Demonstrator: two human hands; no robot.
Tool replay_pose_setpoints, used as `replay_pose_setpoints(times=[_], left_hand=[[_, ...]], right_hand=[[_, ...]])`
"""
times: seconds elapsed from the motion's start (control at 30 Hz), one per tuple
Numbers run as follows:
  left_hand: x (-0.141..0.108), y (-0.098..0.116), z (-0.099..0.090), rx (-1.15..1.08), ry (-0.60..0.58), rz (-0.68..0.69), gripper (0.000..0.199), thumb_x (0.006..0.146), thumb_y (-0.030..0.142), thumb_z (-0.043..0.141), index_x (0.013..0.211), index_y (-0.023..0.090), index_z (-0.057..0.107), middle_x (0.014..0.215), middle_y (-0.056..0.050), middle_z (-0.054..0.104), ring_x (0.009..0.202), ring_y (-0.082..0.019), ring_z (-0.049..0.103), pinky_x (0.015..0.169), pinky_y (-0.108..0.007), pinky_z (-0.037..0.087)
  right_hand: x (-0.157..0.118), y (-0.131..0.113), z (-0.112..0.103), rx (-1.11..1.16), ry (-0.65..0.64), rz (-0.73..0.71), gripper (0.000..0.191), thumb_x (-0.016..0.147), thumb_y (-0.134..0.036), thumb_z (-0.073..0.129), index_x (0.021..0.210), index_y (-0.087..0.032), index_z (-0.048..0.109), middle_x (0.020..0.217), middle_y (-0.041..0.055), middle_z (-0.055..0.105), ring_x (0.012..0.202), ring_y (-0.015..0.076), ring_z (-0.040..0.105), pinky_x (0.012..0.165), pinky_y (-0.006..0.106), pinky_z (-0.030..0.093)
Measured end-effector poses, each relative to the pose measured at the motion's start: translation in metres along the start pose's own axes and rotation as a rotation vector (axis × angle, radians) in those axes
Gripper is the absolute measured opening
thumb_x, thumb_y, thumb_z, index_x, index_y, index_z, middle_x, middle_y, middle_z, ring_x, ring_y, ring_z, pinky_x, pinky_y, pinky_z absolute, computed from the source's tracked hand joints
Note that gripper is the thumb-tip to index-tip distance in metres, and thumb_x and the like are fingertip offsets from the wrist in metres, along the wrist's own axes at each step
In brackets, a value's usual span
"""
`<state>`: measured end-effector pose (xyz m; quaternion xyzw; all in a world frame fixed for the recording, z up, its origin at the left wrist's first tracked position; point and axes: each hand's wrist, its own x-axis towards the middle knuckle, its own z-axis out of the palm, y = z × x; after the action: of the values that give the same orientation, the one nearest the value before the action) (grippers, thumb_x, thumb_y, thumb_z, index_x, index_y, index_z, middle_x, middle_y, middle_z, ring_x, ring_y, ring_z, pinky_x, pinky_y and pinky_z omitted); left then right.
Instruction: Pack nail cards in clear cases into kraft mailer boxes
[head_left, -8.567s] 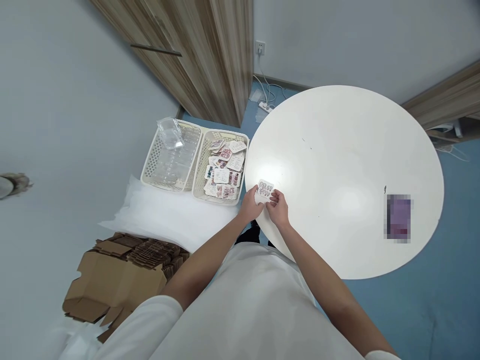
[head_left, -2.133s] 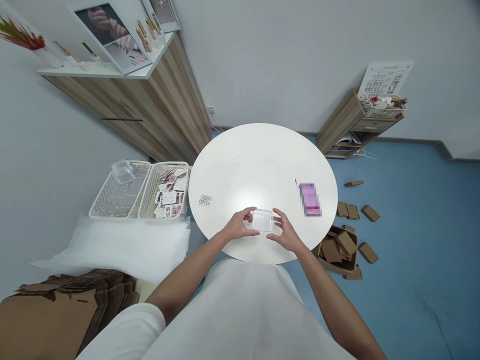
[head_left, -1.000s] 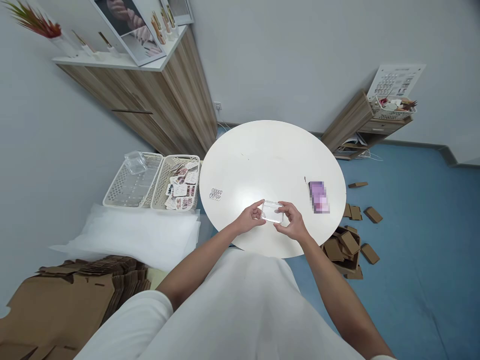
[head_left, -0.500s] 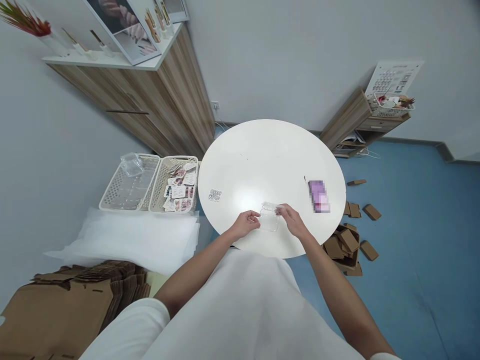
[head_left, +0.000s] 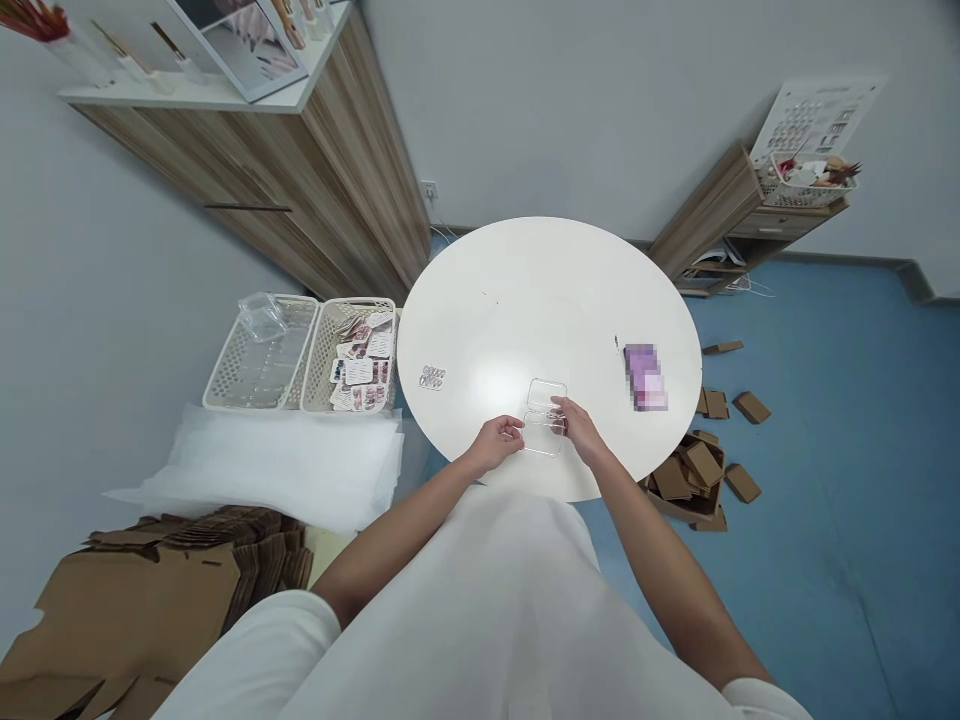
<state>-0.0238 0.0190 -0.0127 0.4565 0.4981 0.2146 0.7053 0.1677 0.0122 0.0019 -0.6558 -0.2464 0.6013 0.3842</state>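
Observation:
A clear plastic hinged box (head_left: 541,436) lies opened out near the front of the round white table (head_left: 547,280), its lid tipped away from me. My left hand (head_left: 498,443) grips the box's left edge between thumb and fingers. On the other side, my right hand (head_left: 579,428) is closed on the right edge near the hinge. To the left on the table lies a small card of press-on nails (head_left: 432,377). A purple item (head_left: 646,377), blurred into blocks, rests at the right with a tiny dark thing beside it.
Left of the table stand a basket of nail cards (head_left: 361,355) and a basket of clear boxes (head_left: 259,375). Nearer me are white foam sheets (head_left: 277,460) and stacked flat cardboard (head_left: 142,600). Small brown boxes (head_left: 701,465) fill a carton and lie on the blue floor at right.
The lid of the clear box has swung up and away from me, so the box now lies opened out. Both hands stay at its sides. My view has shifted slightly.

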Motion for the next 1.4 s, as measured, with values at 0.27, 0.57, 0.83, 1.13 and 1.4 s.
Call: replay_pose_setpoints(times=[0.27,0.57,0.83,1.13,1.4], left_hand=[[0.01,-0.013,0.002,0.013,0.066,-0.044,0.029,0.064,0.016,0.062,0.092,0.016,0.055,0.075,0.0,0.055,0.061,-0.008,0.055,0.059,-0.022,0.043],[0.028,-0.026,0.012,0.167,0.173,-0.077,0.034,0.065,0.015,0.061,0.097,0.018,0.05,0.074,0.001,0.057,0.059,-0.008,0.054,0.056,-0.021,0.043],[0.037,-0.033,0.024,0.315,0.243,-0.072,0.021,0.068,0.013,0.057,0.088,0.019,0.053,0.071,0.002,0.056,0.062,-0.009,0.053,0.063,-0.023,0.044],[0.04,-0.043,0.032,0.413,0.306,-0.058,0.025,0.071,0.017,0.057,0.096,0.017,0.054,0.088,-0.004,0.056,0.07,-0.011,0.053,0.072,-0.027,0.044],[0.046,-0.041,0.037,0.387,0.354,-0.057,0.033,0.069,0.013,0.057,0.102,0.017,0.055,0.087,-0.003,0.057,0.07,-0.011,0.053,0.077,-0.028,0.044]], right_hand=[[-0.027,0.04,-0.005,-0.126,0.171,-0.156,0.05,0.072,-0.049,0.049,0.114,-0.023,0.05,0.098,0.0047,0.056,0.074,0.014,0.054,0.069,0.031,0.046],[-0.019,0.068,-0.005,-0.215,0.127,-0.126,0.044,0.072,-0.039,0.048,0.113,-0.023,0.051,0.102,0.0054,0.054,0.076,0.015,0.055,0.072,0.034,0.047],[-0.005,0.077,-0.012,-0.215,0.126,-0.057,0.047,0.07,-0.036,0.049,0.114,-0.02,0.051,0.104,0.0068,0.056,0.08,0.016,0.056,0.076,0.034,0.047],[0.007,0.079,-0.021,-0.237,0.07,-0.048,0.045,0.073,-0.034,0.044,0.115,-0.02,0.051,0.104,0.0067,0.058,0.085,0.0171,0.057,0.08,0.036,0.046],[0.022,0.075,-0.027,-0.26,0.015,-0.056,0.043,0.074,-0.03,0.043,0.115,-0.021,0.052,0.106,0.007,0.057,0.086,0.0175,0.057,0.081,0.037,0.046]])
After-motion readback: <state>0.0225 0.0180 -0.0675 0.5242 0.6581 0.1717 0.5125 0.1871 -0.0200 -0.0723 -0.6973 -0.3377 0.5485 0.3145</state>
